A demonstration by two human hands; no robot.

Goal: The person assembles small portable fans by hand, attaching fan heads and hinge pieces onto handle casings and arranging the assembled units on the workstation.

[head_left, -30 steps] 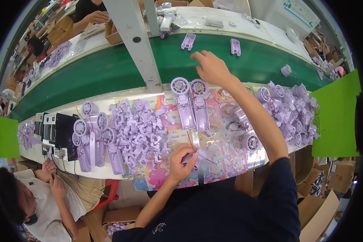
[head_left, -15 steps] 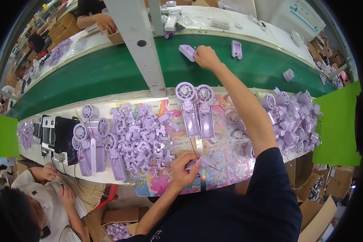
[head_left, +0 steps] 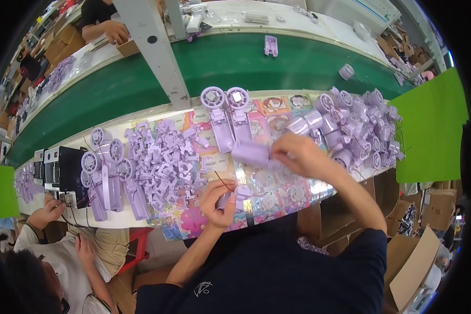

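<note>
My left hand point(head_left: 217, 203) is closed around a small lilac plastic part point(head_left: 239, 197) with thin wires, low over the table's front edge. Pinched in my right hand point(head_left: 301, 155) is a long, hollow lilac plastic shell point(head_left: 250, 153), slightly blurred, above the middle of the table. Just beyond it lie two lilac assemblies, a left one point(head_left: 220, 123) and a right one point(head_left: 240, 121), each with a round spoked end and a trough-shaped body. Left of my left hand spreads a heap of small lilac brackets point(head_left: 165, 165).
Lilac cylindrical housings point(head_left: 358, 125) with wires are piled at the right. Behind the table runs a green conveyor belt point(head_left: 220, 65) carrying another lilac shell point(head_left: 270, 46). A grey post point(head_left: 152, 52) rises at its near edge. A co-worker's hand point(head_left: 49, 209) is near a black machine point(head_left: 65, 175).
My right hand has come back from the conveyor belt to above the table, bringing the lilac shell. My left hand keeps its part. The view has shifted; the co-worker's hand has moved toward the machine.
</note>
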